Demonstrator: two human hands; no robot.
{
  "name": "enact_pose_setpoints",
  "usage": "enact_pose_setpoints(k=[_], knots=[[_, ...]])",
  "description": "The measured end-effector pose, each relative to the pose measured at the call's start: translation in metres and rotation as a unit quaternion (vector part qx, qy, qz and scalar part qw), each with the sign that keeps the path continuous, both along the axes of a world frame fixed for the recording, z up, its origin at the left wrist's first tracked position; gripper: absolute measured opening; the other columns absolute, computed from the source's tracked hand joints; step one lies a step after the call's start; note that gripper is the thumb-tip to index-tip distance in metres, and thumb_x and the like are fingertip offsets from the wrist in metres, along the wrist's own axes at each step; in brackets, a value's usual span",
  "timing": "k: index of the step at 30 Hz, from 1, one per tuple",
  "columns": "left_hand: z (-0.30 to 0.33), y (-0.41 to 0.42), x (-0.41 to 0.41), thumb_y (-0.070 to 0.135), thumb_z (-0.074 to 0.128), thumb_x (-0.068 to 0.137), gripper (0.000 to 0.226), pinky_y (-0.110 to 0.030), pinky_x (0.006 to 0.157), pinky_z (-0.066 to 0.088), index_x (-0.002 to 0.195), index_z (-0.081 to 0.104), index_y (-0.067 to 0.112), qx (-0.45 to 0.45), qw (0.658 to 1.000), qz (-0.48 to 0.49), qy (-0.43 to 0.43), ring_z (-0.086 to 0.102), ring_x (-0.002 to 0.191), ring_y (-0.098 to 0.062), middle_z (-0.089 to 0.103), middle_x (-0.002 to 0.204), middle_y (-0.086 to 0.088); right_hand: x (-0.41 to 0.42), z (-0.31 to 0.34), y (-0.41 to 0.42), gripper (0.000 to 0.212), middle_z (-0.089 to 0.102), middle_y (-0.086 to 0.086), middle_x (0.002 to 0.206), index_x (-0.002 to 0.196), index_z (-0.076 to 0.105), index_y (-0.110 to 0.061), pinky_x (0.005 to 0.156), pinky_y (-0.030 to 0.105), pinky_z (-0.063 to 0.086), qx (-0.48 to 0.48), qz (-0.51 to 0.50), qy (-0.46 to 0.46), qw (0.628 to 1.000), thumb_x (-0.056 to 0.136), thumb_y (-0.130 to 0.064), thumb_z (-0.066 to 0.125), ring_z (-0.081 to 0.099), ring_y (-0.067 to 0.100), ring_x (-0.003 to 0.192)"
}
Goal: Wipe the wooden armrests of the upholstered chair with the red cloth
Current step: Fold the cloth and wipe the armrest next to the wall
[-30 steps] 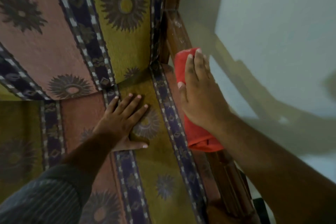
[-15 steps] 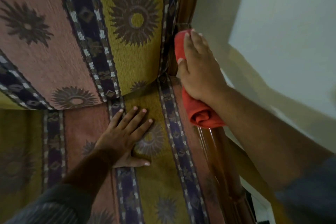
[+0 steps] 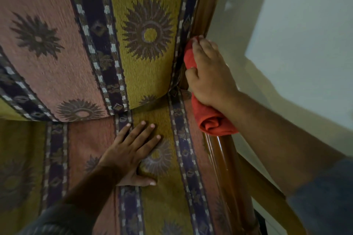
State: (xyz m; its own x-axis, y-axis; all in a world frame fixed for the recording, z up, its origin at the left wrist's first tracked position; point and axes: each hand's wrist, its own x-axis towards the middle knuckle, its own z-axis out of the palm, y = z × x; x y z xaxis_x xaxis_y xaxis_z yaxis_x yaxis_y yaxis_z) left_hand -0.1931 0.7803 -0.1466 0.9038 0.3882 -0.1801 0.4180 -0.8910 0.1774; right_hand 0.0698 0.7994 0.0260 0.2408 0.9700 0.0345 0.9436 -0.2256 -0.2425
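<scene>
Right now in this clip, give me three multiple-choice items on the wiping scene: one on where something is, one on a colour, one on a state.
1. Where is the left hand?
A. Flat on the seat cushion
B. On the wooden armrest
C. Against the wall

2. What colour is the cloth?
A. Blue
B. Red
C. White

3. How is the right hand engaged?
A. Hanging empty beside the chair
B. Pressing the rolled cloth on the armrest near the backrest
C. Folding the cloth on the seat

Answers:
1 A, its fingers lie spread on the patterned upholstery.
2 B, the bundle under the hand is plainly red.
3 B, the fingers curl over the cloth at the wooden rail where it meets the chair back.
</scene>
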Motion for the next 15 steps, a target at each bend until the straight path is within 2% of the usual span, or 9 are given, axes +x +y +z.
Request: enact_pose_setpoints(k=[5,8,11,15], knots=[[-0.003,-0.003,0.001,0.101,0.035,0.062,0.126,-0.062,0.118,0.015,0.156,0.027,0.019,-0.015,1.000,0.002,0.007,0.021,0.150,-0.037,0.026,0.163,-0.014,-0.008,-0.006,-0.018,0.073,0.013,0.020,0.165,0.155,0.015,-0.002,0.122,0.038,0.008,0.003,-0.039,0.008,0.999,0.091,-0.036,0.026,0.010,0.034,0.153],[-0.006,-0.001,0.001,0.101,0.035,0.062,0.126,-0.061,0.119,0.012,0.157,0.025,0.019,-0.017,1.000,0.003,0.010,0.019,0.151,-0.037,0.023,0.164,-0.013,-0.001,-0.002,-0.013,0.075,0.010,0.019,0.166,0.156,0.013,-0.003,0.123,0.039,0.006,-0.020,-0.002,-0.007,1.000,0.090,-0.037,0.027,0.007,0.034,0.153],[-0.004,-0.003,0.001,0.101,0.035,0.062,0.126,-0.062,0.118,0.013,0.156,0.027,0.018,-0.016,1.000,0.002,0.010,0.019,0.150,-0.037,0.025,0.163,-0.014,0.011,0.005,-0.008,0.075,0.002,0.018,0.167,0.156,0.004,-0.004,0.122,0.038,-0.003,-0.062,0.067,-0.045,0.995,0.094,-0.035,0.033,-0.003,0.032,0.154],[-0.001,-0.004,0.004,0.101,0.036,0.063,0.125,-0.062,0.116,0.015,0.155,0.029,0.017,-0.005,1.000,0.000,0.013,0.022,0.149,-0.037,0.029,0.161,-0.016,0.014,0.006,-0.011,0.075,-0.006,0.017,0.167,0.156,-0.001,-0.005,0.123,0.043,-0.007,-0.071,0.092,-0.093,0.989,0.097,-0.033,0.035,-0.010,0.030,0.154]])
